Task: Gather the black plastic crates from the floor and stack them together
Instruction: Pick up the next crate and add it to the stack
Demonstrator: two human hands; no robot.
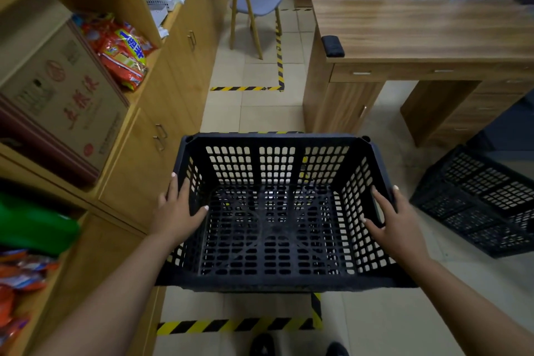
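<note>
Between the hands, the black crate (pixel 274 211) is held open-side up: left hand (pixel 176 208) and right hand (pixel 396 220) clasp opposite side rims. Second crate (pixel 479 199) lies on the floor beyond the right hand, nearer that side.

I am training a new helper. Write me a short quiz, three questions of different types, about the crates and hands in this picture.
1. True or false: both hands grip the same black crate.
2. Where is the second crate? A) on the desk B) on the floor, to the person's right C) on the chair
3. Fill in: the left hand holds the crate's ___ wall.

Key: 1 true, the right hand holds the opposite wall; 2 B, beside the desk; 3 left.
</note>
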